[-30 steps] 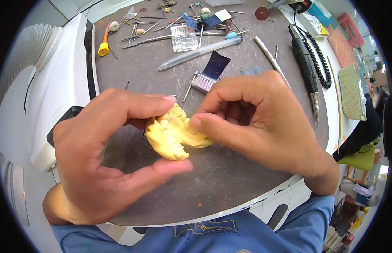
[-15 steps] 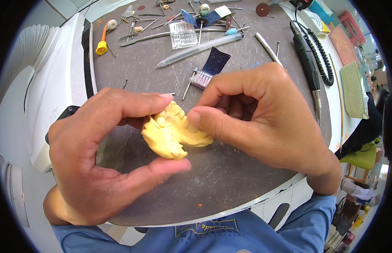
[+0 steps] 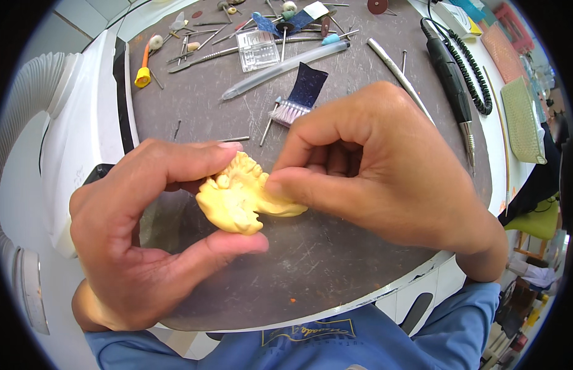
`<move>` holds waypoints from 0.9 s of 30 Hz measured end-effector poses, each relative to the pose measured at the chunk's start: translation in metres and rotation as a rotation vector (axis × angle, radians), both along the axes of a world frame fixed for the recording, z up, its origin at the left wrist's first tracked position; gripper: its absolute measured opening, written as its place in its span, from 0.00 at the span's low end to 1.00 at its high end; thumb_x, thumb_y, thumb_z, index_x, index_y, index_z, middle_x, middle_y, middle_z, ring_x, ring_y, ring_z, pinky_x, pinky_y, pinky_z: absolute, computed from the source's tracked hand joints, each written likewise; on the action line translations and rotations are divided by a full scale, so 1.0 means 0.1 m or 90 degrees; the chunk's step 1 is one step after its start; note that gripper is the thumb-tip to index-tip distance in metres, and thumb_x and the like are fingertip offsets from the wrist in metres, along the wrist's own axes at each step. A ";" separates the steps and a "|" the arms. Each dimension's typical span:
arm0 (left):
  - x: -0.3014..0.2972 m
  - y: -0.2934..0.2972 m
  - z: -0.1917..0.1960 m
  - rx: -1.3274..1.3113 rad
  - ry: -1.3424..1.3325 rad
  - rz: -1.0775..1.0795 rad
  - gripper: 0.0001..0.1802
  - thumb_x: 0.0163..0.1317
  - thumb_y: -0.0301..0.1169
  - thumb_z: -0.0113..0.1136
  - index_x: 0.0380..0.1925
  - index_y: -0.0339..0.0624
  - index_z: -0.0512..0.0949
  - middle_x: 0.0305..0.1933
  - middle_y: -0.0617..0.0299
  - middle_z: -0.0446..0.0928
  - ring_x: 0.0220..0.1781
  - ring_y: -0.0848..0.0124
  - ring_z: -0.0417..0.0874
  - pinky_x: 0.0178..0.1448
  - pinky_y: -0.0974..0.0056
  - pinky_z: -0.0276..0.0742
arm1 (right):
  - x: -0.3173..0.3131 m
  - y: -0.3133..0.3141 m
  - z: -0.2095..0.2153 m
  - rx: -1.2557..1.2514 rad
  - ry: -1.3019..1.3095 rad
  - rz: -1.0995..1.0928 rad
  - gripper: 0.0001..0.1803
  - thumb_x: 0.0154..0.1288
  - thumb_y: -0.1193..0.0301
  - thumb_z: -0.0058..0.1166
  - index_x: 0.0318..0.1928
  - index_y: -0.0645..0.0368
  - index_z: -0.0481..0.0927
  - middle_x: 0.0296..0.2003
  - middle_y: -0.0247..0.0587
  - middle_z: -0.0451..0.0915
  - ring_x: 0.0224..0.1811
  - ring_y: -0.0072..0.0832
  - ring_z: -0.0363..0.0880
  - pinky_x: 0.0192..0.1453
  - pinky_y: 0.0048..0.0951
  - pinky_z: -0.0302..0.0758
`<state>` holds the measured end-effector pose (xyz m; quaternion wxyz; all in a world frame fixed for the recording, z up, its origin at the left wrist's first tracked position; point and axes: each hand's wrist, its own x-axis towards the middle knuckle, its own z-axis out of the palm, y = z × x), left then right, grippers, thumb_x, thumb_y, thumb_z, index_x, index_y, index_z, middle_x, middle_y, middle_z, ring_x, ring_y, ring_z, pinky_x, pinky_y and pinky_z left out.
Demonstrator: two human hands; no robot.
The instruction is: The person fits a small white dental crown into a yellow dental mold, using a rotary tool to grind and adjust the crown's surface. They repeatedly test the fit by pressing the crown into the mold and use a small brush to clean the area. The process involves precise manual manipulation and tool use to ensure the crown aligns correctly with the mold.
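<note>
Holding a yellow dental cast over a scratched grey bench, clasped in the left hand, curved wide but pinching top and bottom, with fingertips on the upper end and thumb under the lower edge. Reaching in from the other side with the right hand, curled, thumb and forefinger drawn close together over the inner right part of the cast; impossible to tell whether pinching it, gripping something small or only resting there. Probably light and stiff, like plaster, and dry enough not to slip, yet likely brittle along the small teeth and the jagged lower edge. Best held, by the look of it, around the thick, smooth base, with modest pressure and clear of the teeth. Looking past the fingertips to a brush beside a dark blue strip, then to a translucent pen and a clear case. Flanked at right by a metal rod and a black handpiece, at left by a white machine near a ribbed hose.
</note>
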<state>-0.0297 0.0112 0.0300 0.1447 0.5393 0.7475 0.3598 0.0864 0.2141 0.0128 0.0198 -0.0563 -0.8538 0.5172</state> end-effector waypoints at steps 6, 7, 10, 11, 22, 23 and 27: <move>0.01 0.01 0.01 -0.006 0.005 0.009 0.35 0.41 0.36 0.82 0.48 0.29 0.79 0.45 0.48 0.82 0.51 0.60 0.84 0.58 0.62 0.76 | 0.06 0.05 0.02 0.088 0.068 0.006 0.04 0.62 0.78 0.57 0.33 0.65 0.84 0.21 0.33 0.79 0.20 0.13 0.72 0.24 0.18 0.67; 0.02 0.01 0.01 -0.006 0.006 0.010 0.35 0.40 0.37 0.82 0.47 0.29 0.79 0.45 0.48 0.82 0.51 0.60 0.84 0.58 0.62 0.76 | 0.07 0.06 0.04 0.096 0.064 0.012 0.04 0.62 0.78 0.57 0.34 0.65 0.84 0.21 0.34 0.80 0.20 0.13 0.73 0.24 0.18 0.67; -0.01 0.01 -0.01 0.005 0.034 -0.007 0.35 0.40 0.38 0.82 0.47 0.30 0.79 0.46 0.47 0.83 0.51 0.59 0.84 0.57 0.62 0.76 | 0.08 0.08 0.07 0.085 0.016 0.028 0.05 0.61 0.79 0.56 0.35 0.64 0.84 0.24 0.35 0.81 0.21 0.15 0.75 0.24 0.19 0.69; -0.03 0.01 -0.03 0.011 0.044 -0.014 0.35 0.39 0.39 0.83 0.46 0.30 0.79 0.46 0.46 0.83 0.51 0.59 0.84 0.56 0.62 0.76 | 0.08 0.08 0.07 0.090 0.017 0.033 0.05 0.61 0.79 0.56 0.35 0.64 0.84 0.25 0.35 0.81 0.22 0.16 0.75 0.25 0.19 0.69; -0.05 0.02 0.00 0.001 0.088 -0.049 0.35 0.39 0.42 0.83 0.43 0.31 0.79 0.45 0.42 0.83 0.48 0.57 0.85 0.53 0.62 0.78 | 0.08 0.08 0.00 0.135 0.096 0.076 0.08 0.55 0.83 0.57 0.36 0.62 0.84 0.28 0.37 0.80 0.24 0.25 0.77 0.24 0.23 0.71; -0.05 0.03 0.00 0.000 0.091 -0.050 0.35 0.38 0.42 0.83 0.42 0.31 0.79 0.45 0.42 0.83 0.48 0.57 0.85 0.52 0.62 0.79 | 0.08 0.07 0.00 0.135 0.099 0.076 0.08 0.55 0.83 0.56 0.36 0.62 0.84 0.28 0.37 0.80 0.24 0.26 0.77 0.24 0.23 0.71; -0.06 0.03 -0.01 0.007 0.111 -0.058 0.36 0.37 0.42 0.84 0.42 0.31 0.78 0.45 0.42 0.83 0.46 0.59 0.86 0.50 0.62 0.79 | 0.02 -0.05 0.18 0.162 0.040 0.071 0.10 0.53 0.84 0.56 0.37 0.62 0.83 0.28 0.37 0.79 0.25 0.26 0.77 0.24 0.23 0.72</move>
